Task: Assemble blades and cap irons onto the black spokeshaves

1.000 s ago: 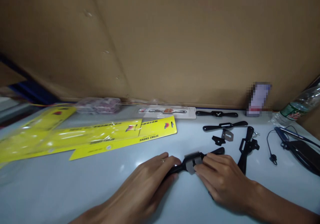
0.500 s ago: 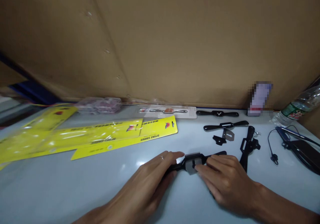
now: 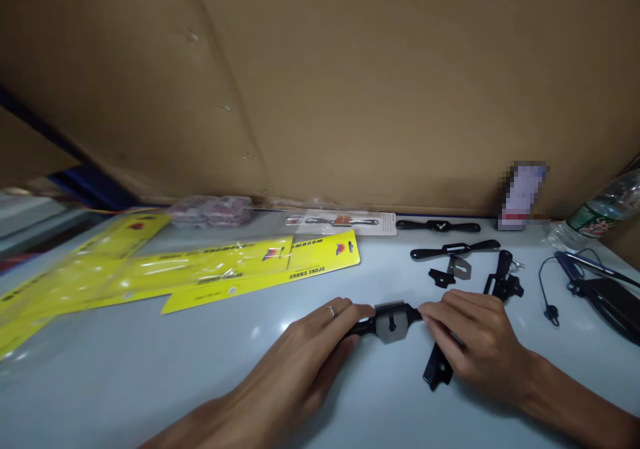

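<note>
A black spokeshave (image 3: 367, 327) lies low over the table, with a grey slotted blade (image 3: 393, 327) on its middle. My left hand (image 3: 320, 342) is closed around its left handle. My right hand (image 3: 475, 339) pinches its right handle between thumb and fingers. Partly under my right hand lies a black metal piece with a notched end (image 3: 439, 367); the rest of it is hidden. Just beyond are a loose black cap plate (image 3: 442, 278), a loose grey blade (image 3: 462, 269) and a second spokeshave body (image 3: 455, 249). Another spokeshave (image 3: 503, 265) is partly covered by my right hand.
Yellow spoke shave packages (image 3: 320, 259) spread across the left. Along the cardboard wall (image 3: 350, 89) are clear plastic boxes (image 3: 210, 210), a packaged tool (image 3: 345, 222), another spokeshave (image 3: 417, 225) and a phone-like blurred object (image 3: 523, 195). A bottle (image 3: 590, 222) and eyeglasses (image 3: 610, 309) with a cord stand right.
My right hand has moved right, from the blade to the right handle, uncovering the blade's slot. The notched black piece now shows below that hand. The view has shifted slightly.
</note>
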Demonstrator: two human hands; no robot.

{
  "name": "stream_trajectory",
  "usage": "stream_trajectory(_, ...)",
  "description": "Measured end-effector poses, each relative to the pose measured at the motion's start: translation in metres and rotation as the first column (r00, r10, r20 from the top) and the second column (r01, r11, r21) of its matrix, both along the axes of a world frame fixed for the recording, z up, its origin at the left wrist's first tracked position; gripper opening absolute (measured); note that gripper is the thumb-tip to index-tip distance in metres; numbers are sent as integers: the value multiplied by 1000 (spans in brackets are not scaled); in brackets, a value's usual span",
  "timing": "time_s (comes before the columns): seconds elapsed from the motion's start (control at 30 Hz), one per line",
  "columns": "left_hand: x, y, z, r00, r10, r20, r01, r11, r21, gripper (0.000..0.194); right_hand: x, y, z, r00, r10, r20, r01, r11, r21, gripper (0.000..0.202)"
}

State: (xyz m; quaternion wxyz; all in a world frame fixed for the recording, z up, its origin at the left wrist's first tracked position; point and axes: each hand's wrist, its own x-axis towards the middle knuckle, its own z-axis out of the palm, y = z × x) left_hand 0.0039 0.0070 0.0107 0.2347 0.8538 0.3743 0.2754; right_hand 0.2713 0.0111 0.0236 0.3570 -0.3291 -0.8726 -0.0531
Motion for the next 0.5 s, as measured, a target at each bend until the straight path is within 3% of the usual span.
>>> stream_trajectory(0.23, -3, 4, -5, 992, -86, -90, 94, 992, 89, 67, 3, 4, 2, 999, -29, -23, 29, 1000, -2, 25)
stream_trajectory(0.5, -7, 5, -9, 988, -95, -121, 109, 988, 112, 61, 1, 1, -1, 1000, -8, -11, 8, 999, -32, 26)
